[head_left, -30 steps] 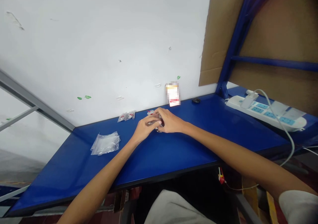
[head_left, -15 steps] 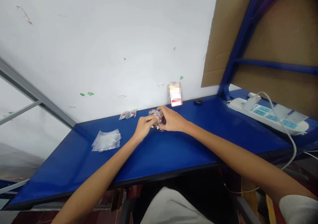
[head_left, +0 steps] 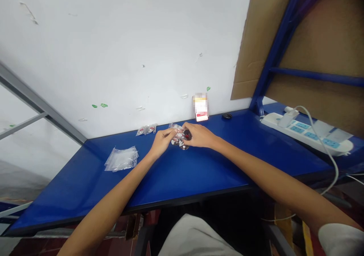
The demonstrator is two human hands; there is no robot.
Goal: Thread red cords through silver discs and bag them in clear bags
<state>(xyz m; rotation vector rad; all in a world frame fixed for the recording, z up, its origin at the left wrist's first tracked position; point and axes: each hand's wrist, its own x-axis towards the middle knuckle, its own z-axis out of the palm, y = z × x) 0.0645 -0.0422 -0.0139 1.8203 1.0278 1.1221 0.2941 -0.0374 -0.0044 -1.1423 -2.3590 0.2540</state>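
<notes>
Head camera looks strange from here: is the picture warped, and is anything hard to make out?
In the head view, wide-angle distortion makes the blue table slant and its edges bow; the upright card is pixelated, and the small shiny pieces are too tiny for detail.

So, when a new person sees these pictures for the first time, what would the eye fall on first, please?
The bright blue table top stands out first, running along a white wall. Near its middle, the left hand and right hand meet over a small clear plastic packet with shiny round pieces. At the far right, a white power strip also draws attention.
</notes>
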